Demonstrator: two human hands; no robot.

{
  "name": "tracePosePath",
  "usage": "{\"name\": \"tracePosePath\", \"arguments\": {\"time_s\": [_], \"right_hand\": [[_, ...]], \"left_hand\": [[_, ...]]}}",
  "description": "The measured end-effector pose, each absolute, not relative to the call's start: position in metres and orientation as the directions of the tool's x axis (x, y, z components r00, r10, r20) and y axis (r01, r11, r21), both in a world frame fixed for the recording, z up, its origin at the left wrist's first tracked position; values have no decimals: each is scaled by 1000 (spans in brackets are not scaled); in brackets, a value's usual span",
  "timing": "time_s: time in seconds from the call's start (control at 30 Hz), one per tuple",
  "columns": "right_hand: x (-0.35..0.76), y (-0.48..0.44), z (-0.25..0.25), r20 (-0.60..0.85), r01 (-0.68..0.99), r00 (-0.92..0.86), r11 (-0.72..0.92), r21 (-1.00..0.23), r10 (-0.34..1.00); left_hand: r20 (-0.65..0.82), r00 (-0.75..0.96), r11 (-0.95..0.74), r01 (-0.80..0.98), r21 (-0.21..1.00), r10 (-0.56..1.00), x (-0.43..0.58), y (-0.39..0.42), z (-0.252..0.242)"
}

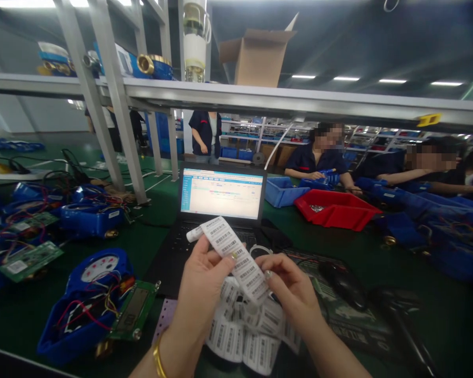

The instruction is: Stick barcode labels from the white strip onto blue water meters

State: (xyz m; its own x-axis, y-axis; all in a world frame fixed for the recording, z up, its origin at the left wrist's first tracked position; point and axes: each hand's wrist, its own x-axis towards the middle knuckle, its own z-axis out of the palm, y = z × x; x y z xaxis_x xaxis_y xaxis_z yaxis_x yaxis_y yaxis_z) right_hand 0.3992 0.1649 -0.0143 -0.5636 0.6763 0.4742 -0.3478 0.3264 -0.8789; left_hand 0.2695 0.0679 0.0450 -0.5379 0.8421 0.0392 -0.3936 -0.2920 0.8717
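A strip of white barcode labels [236,252] stretches between my two hands, its upper end curled into a small roll. My left hand [205,283] is closed on it, thumb on top near the middle of the strip. Farther down, my right hand [291,289] pinches the strip's right edge between thumb and fingers. Below hangs or lies a loose heap of more barcode labels [228,336], partly behind my hands. Just beyond stands an open laptop [220,194] with its screen lit; the labels and my left hand cover part of its keyboard.
At left lies an opened blue meter [82,310] with wires and a green circuit board [136,310]; several more sit behind it. A mouse [342,283] and a black handheld scanner [405,325] are at right. A red bin [339,210] and a blue bin [279,191] stand farther back. Co-workers sit beyond.
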Motion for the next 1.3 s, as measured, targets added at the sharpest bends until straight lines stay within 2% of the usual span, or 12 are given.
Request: {"name": "tracePosePath", "arguments": {"time_s": [0.1, 0.2, 0.37, 0.53, 0.7, 0.83, 1.2, 1.3], "right_hand": [[403, 165, -12, 625, -323, -435, 536, -780, 648], [405, 164, -10, 699, -318, -395, 625, -713, 597], [406, 162, -5, 717, -306, -373, 652, -694, 589], [409, 161, -2, 677, -294, -369, 611, -735, 637], [409, 159, 0, 655, -286, -432, 594, -752, 620], [408, 156, 3, 683, -262, -443, 644, -719, 581], [408, 157, 8, 790, -27, -336, 833, -552, 512], [409, 156, 8, 806, 3, -356, 863, -505, 473]], "left_hand": [[40, -453, -234, -381, 895, 891, 278, 67, 43], [52, -393, -213, -380, 900, 918, 287, 69, 40], [11, -326, -119, -313, 942, 945, 297, 73, 32], [-15, -223, -44, -260, 964, 975, 302, 72, 29], [90, -351, -166, -193, 967, 932, 289, 74, 33], [87, -428, -194, -213, 958, 899, 279, 74, 38], [18, -367, -86, -169, 982, 930, 284, 74, 27], [9, -425, -44, -72, 996, 905, 281, 73, 29]]}}
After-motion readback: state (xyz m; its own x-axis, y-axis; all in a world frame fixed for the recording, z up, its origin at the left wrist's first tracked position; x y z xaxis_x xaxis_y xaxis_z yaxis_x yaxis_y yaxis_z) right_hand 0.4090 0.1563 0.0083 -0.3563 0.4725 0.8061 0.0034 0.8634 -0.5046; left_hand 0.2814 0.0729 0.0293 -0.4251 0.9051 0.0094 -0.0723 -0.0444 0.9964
